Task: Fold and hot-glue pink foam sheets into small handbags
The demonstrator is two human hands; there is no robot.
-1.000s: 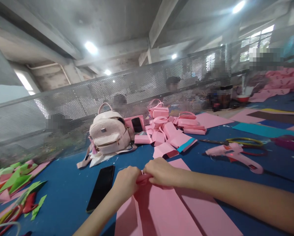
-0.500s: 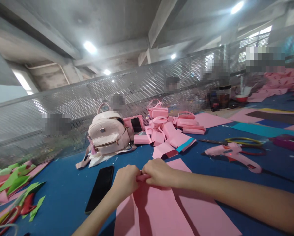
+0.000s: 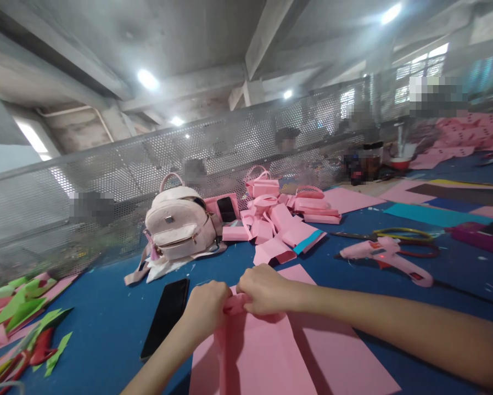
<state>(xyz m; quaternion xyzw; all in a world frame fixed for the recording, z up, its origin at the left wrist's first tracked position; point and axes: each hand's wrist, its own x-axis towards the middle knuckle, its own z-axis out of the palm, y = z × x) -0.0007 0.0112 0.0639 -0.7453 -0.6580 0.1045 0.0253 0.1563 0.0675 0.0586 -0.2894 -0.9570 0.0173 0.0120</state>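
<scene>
Both my hands grip the far end of a folded pink paper sheet (image 3: 267,351) in front of me. My left hand (image 3: 210,306) is closed on its left edge. Close beside it, my right hand (image 3: 267,291) has its fingers curled round the same end. Between them a short crumpled or rolled bit of the pink paper shows; my fingertips are partly hidden behind it. Another flat pink sheet (image 3: 353,356) lies beneath, reaching out to the right. Just left of my left hand rests a black phone (image 3: 165,318).
A pale backpack (image 3: 180,222) and a pile of pink paper pieces (image 3: 271,219) stand toward the mesh partition (image 3: 135,170). On the right lie a pink glue gun (image 3: 386,255) and scissors (image 3: 411,236). Green scraps (image 3: 20,312) and red-handled scissors (image 3: 43,345) are at left.
My hands have drawn slightly apart, so more of the pink paper shows between them. The whole view has shifted a little.
</scene>
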